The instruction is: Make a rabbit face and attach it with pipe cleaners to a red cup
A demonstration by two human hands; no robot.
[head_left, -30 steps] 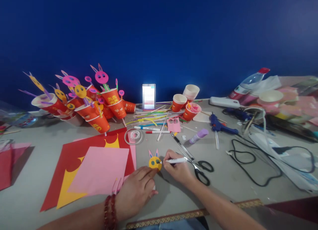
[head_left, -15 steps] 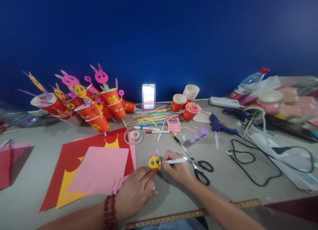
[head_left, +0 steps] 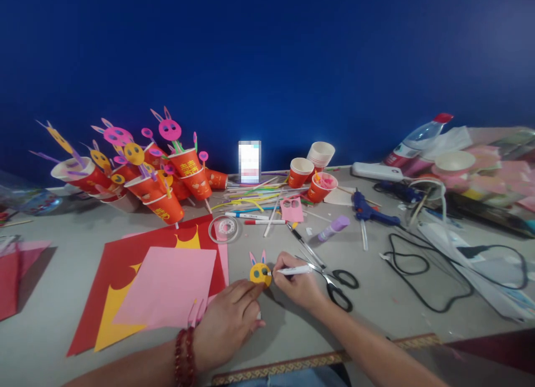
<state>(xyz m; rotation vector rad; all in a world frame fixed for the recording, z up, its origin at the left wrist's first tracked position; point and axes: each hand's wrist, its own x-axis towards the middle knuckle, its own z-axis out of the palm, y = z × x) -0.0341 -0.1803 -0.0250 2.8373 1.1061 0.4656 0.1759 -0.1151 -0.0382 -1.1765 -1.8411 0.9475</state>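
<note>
A small yellow paper rabbit face (head_left: 259,272) with pink ears lies on the grey table near the front. My left hand (head_left: 229,320), with a bead bracelet at the wrist, rests on the table and presses a fingertip on the face's lower edge. My right hand (head_left: 296,285) is closed round a white marker pen (head_left: 292,270), whose tip touches the right side of the face.
Black-handled scissors (head_left: 336,287) lie just right of my right hand. Pink, red and yellow paper sheets (head_left: 167,281) lie to the left. Orange paper cups with rabbit figures (head_left: 161,175) stand at the back left. A blue glue gun (head_left: 368,211), black cable (head_left: 422,275), glue stick (head_left: 334,228) and tape roll (head_left: 225,229) are spread around.
</note>
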